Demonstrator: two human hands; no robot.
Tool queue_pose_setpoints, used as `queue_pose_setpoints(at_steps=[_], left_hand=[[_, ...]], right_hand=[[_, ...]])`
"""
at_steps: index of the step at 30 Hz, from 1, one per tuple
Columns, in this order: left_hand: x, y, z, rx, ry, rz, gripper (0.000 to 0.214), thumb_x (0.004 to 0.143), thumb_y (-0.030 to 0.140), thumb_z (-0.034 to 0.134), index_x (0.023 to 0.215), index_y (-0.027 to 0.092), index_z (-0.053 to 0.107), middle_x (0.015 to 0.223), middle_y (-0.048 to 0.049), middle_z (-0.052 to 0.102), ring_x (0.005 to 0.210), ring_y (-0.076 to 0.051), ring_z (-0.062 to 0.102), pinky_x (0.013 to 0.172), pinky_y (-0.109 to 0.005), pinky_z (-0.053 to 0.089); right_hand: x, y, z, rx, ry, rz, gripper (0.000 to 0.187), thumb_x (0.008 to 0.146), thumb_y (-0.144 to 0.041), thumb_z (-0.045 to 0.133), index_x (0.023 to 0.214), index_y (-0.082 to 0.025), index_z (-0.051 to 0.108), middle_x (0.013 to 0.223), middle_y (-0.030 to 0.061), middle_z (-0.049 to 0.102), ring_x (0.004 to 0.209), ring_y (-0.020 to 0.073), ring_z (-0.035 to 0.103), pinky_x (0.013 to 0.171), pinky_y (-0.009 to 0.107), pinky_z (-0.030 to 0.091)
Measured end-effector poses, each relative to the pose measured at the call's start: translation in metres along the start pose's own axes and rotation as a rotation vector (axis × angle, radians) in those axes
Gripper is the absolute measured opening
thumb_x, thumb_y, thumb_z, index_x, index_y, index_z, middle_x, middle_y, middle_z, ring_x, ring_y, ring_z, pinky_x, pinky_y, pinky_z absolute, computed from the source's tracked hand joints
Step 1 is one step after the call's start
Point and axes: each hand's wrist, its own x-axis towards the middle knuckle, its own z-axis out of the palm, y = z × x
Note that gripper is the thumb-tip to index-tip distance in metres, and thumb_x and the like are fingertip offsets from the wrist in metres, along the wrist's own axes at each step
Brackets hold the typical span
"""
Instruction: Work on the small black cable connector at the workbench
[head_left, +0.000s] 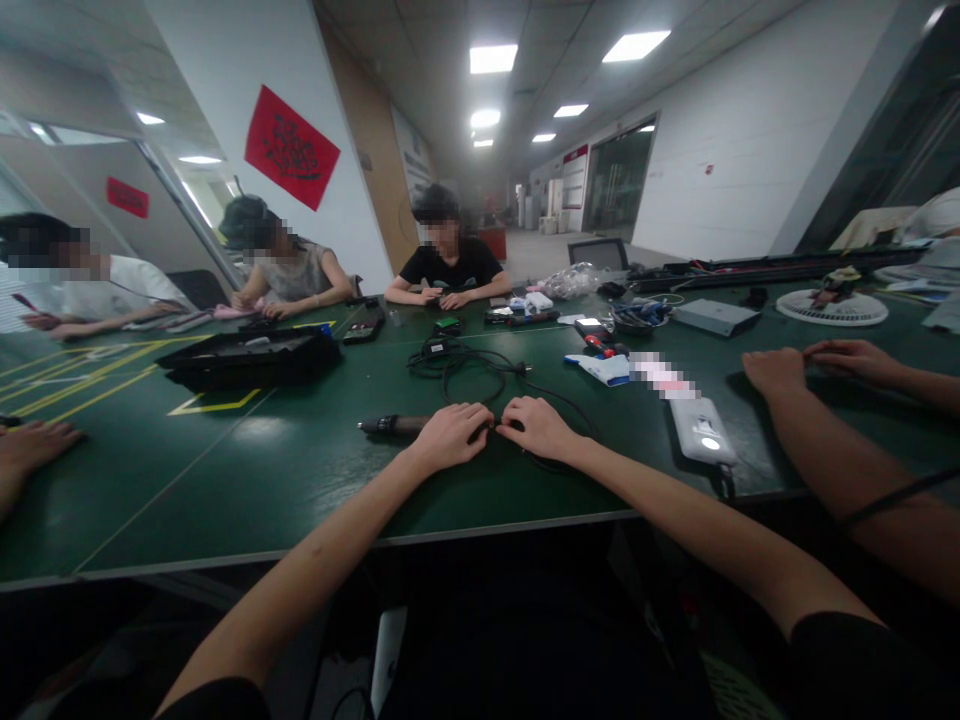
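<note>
Black tray [247, 373] holding items [258, 341], left hand [452, 438] gripping tool [401, 425], right hand [538, 428] pinching its end

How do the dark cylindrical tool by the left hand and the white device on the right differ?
The cylindrical tool is dark and slim, while the white device is pale, broader and has a bright round spot. The tool lies nearly sideways, narrow tip to the left; the device lies more front to back. The left hand covers the tool's right end, whereas no hand covers the device. Both rest on the green table.
</note>
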Motion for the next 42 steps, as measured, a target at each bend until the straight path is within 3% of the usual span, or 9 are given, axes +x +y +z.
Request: queue_pose_setpoints(at_steps=[26,31,37,42], left_hand=[[0.0026,-0.0042,0.0062,0.016,0.008,-0.025,0.014,0.106,0.037,0.054,0.106,0.024,0.058,0.107,-0.0036,0.067,0.097,-0.021,0.064,0.085,-0.034,0.050],[0.0029,-0.0031,0.0027,-0.006,0.012,-0.033,0.016,0.102,0.039,0.058,0.112,0.025,0.059,0.111,-0.0042,0.067,0.100,-0.022,0.065,0.087,-0.036,0.051],[0.0002,-0.0031,-0.0032,-0.061,-0.016,0.020,0.020,0.098,0.026,0.057,0.118,0.026,0.059,0.113,-0.0049,0.067,0.106,-0.022,0.066,0.096,-0.037,0.052],[0.0001,-0.0062,0.0004,-0.038,-0.018,-0.010,0.013,0.102,0.033,0.054,0.112,0.025,0.059,0.108,-0.0045,0.067,0.100,-0.022,0.065,0.088,-0.036,0.052]], right_hand=[[-0.0005,-0.0016,-0.0017,0.003,0.005,0.008,0.026,0.103,-0.042,0.063,0.095,-0.021,0.074,0.105,0.0069,0.069,0.099,0.0213,0.060,0.089,0.034,0.041],[-0.0005,-0.0022,-0.0024,0.000,-0.010,0.016,0.026,0.104,-0.043,0.063,0.096,-0.021,0.075,0.106,0.0071,0.069,0.100,0.0218,0.060,0.089,0.035,0.042],[-0.0005,-0.0014,-0.0010,-0.002,-0.011,0.016,0.028,0.104,-0.045,0.062,0.097,-0.021,0.075,0.107,0.0077,0.069,0.101,0.0220,0.060,0.090,0.034,0.041],[0.0000,-0.0005,0.0007,-0.002,-0.004,0.019,0.027,0.104,-0.043,0.062,0.095,-0.020,0.074,0.106,0.0075,0.068,0.100,0.0216,0.060,0.091,0.034,0.041]])
